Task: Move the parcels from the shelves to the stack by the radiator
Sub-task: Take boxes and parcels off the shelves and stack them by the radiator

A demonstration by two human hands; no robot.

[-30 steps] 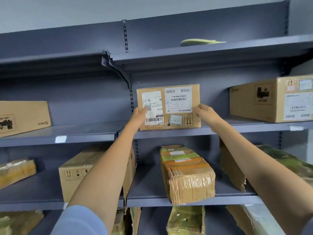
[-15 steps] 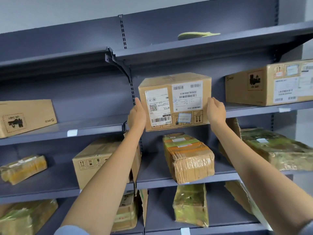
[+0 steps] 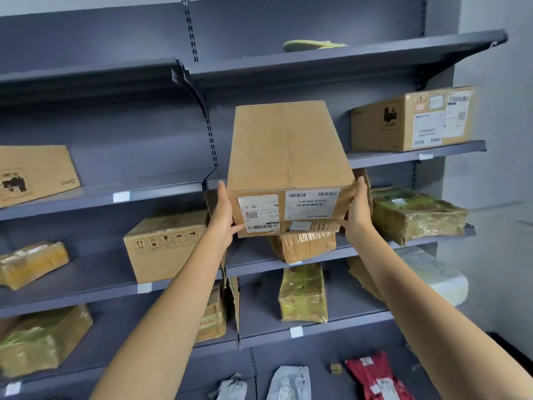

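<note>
Both hands (image 3: 223, 215) (image 3: 357, 210) grip the labelled box (image 3: 288, 157) clear of shelf (image 3: 415, 154), wrapped parcel (image 3: 415, 213) beside

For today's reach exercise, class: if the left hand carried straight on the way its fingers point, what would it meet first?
The left hand points up and away along the side of the held brown cardboard box. Beyond it, probably the grey metal shelf edge; depth is unclear.
</note>
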